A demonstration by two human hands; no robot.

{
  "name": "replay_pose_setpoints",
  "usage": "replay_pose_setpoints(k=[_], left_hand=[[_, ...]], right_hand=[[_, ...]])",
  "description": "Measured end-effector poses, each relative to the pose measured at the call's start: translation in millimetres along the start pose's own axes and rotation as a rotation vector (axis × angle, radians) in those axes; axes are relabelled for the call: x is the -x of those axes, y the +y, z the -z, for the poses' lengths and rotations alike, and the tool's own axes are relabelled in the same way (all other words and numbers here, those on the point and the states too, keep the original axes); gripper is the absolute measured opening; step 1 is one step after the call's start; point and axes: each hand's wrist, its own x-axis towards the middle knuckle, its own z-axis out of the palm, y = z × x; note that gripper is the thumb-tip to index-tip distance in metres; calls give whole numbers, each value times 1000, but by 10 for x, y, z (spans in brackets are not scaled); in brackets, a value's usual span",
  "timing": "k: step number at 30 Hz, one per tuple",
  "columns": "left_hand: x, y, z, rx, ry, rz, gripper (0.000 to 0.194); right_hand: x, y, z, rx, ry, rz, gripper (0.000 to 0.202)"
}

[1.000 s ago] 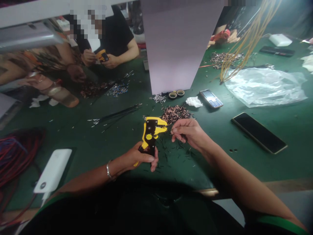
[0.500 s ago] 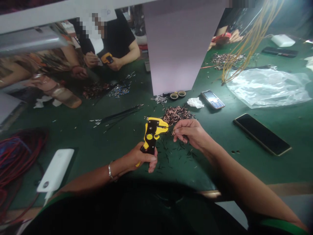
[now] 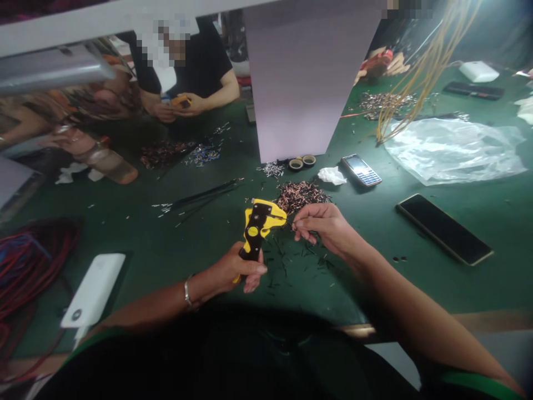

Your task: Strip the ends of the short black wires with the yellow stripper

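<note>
My left hand (image 3: 245,268) is wrapped round the handles of a yellow and black wire stripper (image 3: 254,230), whose jaws point right. My right hand (image 3: 320,222) is closed in a pinch just right of those jaws. Between its fingertips is a tiny thin piece that looks like a short wire (image 3: 293,225), mostly hidden by the fingers. Behind the jaws lies a heap of short black pieces with copper-coloured ends (image 3: 303,194). Short black bits (image 3: 283,255) are scattered on the green table (image 3: 166,300) below my hands.
Right of my hands lie a smartphone (image 3: 443,229), a keypad phone (image 3: 361,170), white tissue (image 3: 332,175) and a plastic bag (image 3: 453,150). A power bank (image 3: 94,289) and red cable coil (image 3: 37,261) lie left. Across, beside a pale panel (image 3: 308,83), a person holds a yellow tool (image 3: 182,102).
The stripper has tilted slightly and its handles appear a little closer together. My right hand stays almost in place. Across the table, the person's two hands have come together at their tool.
</note>
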Motion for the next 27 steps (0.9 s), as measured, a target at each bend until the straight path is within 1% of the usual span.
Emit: replay_pose_setpoints(k=[7, 11, 21, 25, 27], left_hand=[[-3, -34, 13, -34, 6, 11, 30], [-22, -14, 17, -7, 17, -16, 30], [-16, 32, 10, 5, -67, -3, 26], [-16, 40, 1, 0, -57, -10, 25], [-14, 39, 1, 15, -69, -10, 25]], right_hand=[[6, 19, 31, 19, -43, 30, 6], [-1, 34, 18, 36, -22, 36, 11], [0, 55, 35, 61, -4, 42, 13], [9, 48, 32, 73, -7, 42, 11], [11, 45, 29, 80, -11, 39, 10]])
